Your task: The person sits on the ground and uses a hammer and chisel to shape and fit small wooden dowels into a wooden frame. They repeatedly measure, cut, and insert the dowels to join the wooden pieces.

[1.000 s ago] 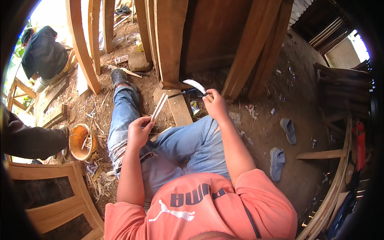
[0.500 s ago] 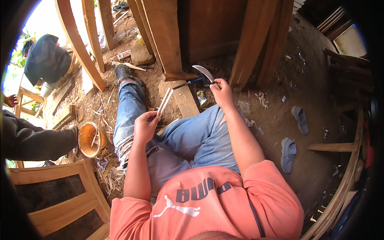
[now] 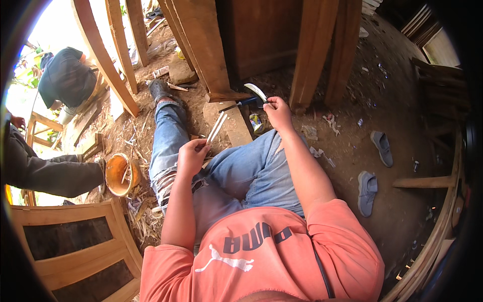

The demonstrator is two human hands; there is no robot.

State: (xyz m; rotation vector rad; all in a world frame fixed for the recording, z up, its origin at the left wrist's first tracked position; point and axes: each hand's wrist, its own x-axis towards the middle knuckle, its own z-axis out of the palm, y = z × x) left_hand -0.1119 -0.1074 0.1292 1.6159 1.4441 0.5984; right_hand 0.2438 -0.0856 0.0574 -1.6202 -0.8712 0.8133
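Pinched in my left hand [image 3: 192,157] are two thin, pale wooden strips [image 3: 217,127], pointing up and away from me over my lap. My right hand [image 3: 278,116] is closed on a knife with a curved, pale blade [image 3: 255,92]. Its blade points to the left and up, apart from the strips. Beyond both hands a wooden plank [image 3: 230,121] lies on the ground, with a tool with a blue part [image 3: 246,101] near its far end. My fingers cover most of the knife's handle.
Tall wooden pieces [image 3: 314,55] stand ahead. An orange bucket [image 3: 118,173] sits at left among wood shavings [image 3: 143,216], near a wooden frame [image 3: 70,261]. Two people, one a dark sleeve [image 3: 50,173], the other a bent back [image 3: 68,80], are at left. Grey shoes [image 3: 368,194] lie at right.
The view has shifted slightly, moving the bucket and left-side people rightward in the picture. Both hands keep their hold on the strips and the knife, still apart.
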